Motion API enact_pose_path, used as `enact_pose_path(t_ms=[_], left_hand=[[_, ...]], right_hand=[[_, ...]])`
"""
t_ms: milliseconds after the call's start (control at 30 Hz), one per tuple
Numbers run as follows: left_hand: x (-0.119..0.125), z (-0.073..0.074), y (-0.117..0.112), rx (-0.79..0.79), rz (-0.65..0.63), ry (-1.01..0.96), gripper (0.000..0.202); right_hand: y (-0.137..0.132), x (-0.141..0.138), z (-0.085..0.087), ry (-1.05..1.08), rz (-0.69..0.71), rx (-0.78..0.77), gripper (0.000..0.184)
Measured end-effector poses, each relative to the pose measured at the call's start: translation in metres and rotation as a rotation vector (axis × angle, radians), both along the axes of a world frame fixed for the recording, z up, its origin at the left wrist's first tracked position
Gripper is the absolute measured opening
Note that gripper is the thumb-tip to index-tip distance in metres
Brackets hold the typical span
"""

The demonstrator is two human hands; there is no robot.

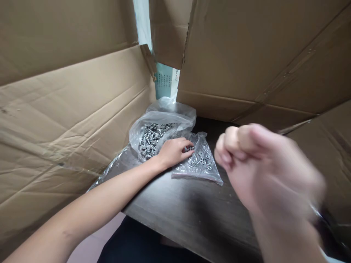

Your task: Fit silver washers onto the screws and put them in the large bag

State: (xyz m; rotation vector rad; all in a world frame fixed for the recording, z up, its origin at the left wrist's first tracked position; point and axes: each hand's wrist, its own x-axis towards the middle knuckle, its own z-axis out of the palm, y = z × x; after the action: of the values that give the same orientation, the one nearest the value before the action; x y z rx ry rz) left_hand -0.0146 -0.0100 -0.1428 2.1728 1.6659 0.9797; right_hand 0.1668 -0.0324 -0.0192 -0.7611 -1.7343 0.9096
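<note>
My left hand (pixel 174 151) reaches forward over the dark table (pixel 192 208). Its fingers are curled at the mouth of a small clear bag of nuts and washers (pixel 200 164), pinching a small metal piece I cannot make out. Just behind it lies a larger open clear bag full of silver bolts (pixel 153 137). My right hand (pixel 255 164) is raised close to the camera, blurred, with fingers curled into a loose fist. Nothing shows in it.
Cardboard sheets (pixel 68 109) wall in the table on the left, back and right. A pale printed box (pixel 164 82) shows through the gap at the back. The table's near edge runs diagonally at the bottom.
</note>
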Motion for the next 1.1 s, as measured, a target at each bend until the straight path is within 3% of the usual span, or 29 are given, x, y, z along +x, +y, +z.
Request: enact_pose_path(t_ms=[67, 133, 200, 267, 400, 567, 867, 1100], left_hand=[[-0.001, -0.001, 0.001, 0.015, 0.008, -0.013, 0.021], [-0.001, 0.000, 0.001, 0.024, 0.016, -0.027, 0.020], [-0.001, 0.001, 0.002, 0.028, 0.014, -0.038, 0.019], [-0.001, 0.002, 0.002, 0.030, 0.009, -0.045, 0.018], [0.000, 0.001, 0.003, 0.055, 0.009, -0.055, 0.018], [0.000, -0.003, 0.004, 0.109, -0.032, -0.075, 0.018], [0.002, -0.006, 0.005, 0.129, -0.043, -0.043, 0.018], [0.002, -0.007, 0.005, 0.096, -0.021, -0.024, 0.018]], right_hand=[[0.034, -0.016, -0.031, 0.042, -0.147, -0.067, 0.056], [0.064, -0.019, -0.069, -0.057, -0.281, -0.095, 0.059], [0.083, -0.013, -0.098, -0.229, -0.283, -0.012, 0.056], [0.090, -0.005, -0.113, -0.365, -0.244, 0.091, 0.045], [0.087, 0.003, -0.117, -0.531, -0.149, 0.152, 0.022], [0.093, 0.001, -0.125, -0.527, 0.029, 0.228, 0.015], [0.102, 0.003, -0.131, -0.473, 0.129, 0.219, 0.017], [0.101, 0.001, -0.130, -0.520, 0.135, 0.172, 0.032]])
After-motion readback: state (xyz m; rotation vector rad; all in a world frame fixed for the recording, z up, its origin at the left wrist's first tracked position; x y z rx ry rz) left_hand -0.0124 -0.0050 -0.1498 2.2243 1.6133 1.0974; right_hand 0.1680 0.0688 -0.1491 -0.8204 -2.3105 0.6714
